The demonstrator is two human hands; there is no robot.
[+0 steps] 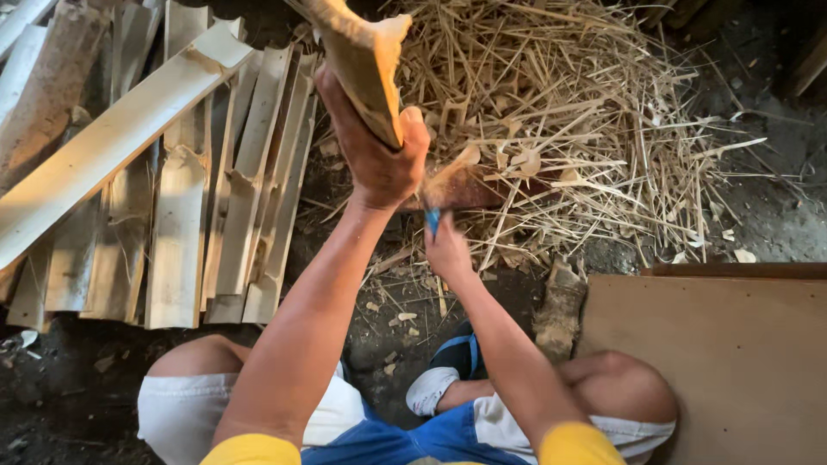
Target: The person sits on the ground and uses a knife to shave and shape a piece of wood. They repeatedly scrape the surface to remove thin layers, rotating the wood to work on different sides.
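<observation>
- A heap of thin bamboo slivers and shavings (586, 129) is spread over the dirt ground (775, 198) toward its far right side.
- Split bamboo slats (181, 215) are laid side by side along the far left of the ground, with one long pale slat (112, 138) lying slantwise across them.
- A flat brown board (724, 362) is set at the near right corner of the ground, just beside the person's right knee.
- A rough block of wood (560, 306) is stood on the ground between the board and the shaving heap.
- A bamboo piece (366, 60) is held up in the air above the middle of the ground, tilted toward the far edge; its cut face is turned to the camera.
- The left hand (375, 151) is wrapped tightly around the lower end of the bamboo piece, fingers fully curled.
- The right hand (448, 250) is clenched on a blue handle (432, 220), just below the left hand; the tool's blade is blurred and cannot be made out clearly.
- A sandalled foot (444, 375) is rested on the ground at the near edge.
</observation>
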